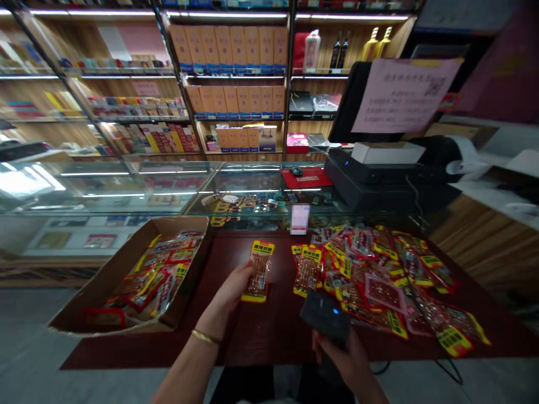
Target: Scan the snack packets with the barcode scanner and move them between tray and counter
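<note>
My left hand (236, 285), a gold bangle on its wrist, is closed on the left edge of a snack packet (260, 272). The packet is clear with a red and yellow border and brown strips inside; it lies at the middle of the dark table. In my right hand (347, 359) is a black barcode scanner (325, 315) with a blue light, its head pointing left. Just past the scanner lie a couple of similar packets (308, 270), overlapping. They touch the left side of a large heap of packets (370, 252).
An open cardboard box (80, 283) with packets inside stands at the left. Thin cables (448, 367) run over and beside the heap. Behind are a glass display counter (248, 174), a small card (300, 219), a red mat (305, 178) and a checkout screen (351, 101).
</note>
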`<state>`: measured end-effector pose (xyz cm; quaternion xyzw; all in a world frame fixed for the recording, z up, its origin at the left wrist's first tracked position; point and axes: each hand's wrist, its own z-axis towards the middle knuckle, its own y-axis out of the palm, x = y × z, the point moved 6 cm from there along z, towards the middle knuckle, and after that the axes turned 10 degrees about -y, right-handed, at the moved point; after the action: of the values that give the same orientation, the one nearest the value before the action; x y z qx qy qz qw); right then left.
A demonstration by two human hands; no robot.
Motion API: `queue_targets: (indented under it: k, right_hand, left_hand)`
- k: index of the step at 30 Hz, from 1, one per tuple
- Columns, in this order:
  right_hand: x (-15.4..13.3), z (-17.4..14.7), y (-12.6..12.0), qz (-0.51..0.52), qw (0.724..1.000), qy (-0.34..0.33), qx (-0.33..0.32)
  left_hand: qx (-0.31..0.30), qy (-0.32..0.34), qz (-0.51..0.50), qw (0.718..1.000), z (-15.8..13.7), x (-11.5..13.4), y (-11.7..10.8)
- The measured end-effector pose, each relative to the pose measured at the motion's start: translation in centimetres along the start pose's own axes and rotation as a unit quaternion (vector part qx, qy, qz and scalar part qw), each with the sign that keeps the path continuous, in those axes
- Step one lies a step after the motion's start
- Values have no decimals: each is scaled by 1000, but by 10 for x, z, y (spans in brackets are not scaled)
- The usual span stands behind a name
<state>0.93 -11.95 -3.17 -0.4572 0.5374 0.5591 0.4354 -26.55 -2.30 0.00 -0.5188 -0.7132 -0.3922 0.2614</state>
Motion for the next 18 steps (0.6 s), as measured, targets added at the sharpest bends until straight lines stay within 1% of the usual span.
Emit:
queue_targets:
  k: [1,2,5,7,9,11,13,14,15,16,17,18]
  right_hand:
    - [10,3,-1,55,998,17,17]
    - [19,7,-2,90,995,26,28]
    - [35,15,-9,139,988,25,59]
    - [40,16,-15,162,984,19,73]
    - [44,14,-19,177,981,17,82]
    - [48,11,-21,183,979,21,90]
    - [52,9,-22,183,978,27,99]
    - [53,8,-23,182,977,31,102]
    - [54,6,-23,181,977,36,105]
    - [56,5,-24,179,977,40,106]
    - [57,4,-25,178,977,43,106]
    - [57,4,-26,177,978,46,104]
  left_hand:
    - [-15,13,-15,1000,5,3,15]
    - [-34,25,-24,999,10,7,31]
    - [-114,47,-3,992,28,12,94]
    - [-169,36,28,984,43,12,143]
    - [-208,13,50,977,59,14,195]
    - [-234,-7,65,970,75,19,245]
    - [-249,-23,81,965,88,24,287]
    - [-250,-29,90,964,92,26,302]
    - [-248,-33,100,963,95,28,312]
    - [-242,-33,108,964,95,29,316]
    - [-235,-29,115,965,93,30,315]
    - [-230,-26,118,966,88,31,306]
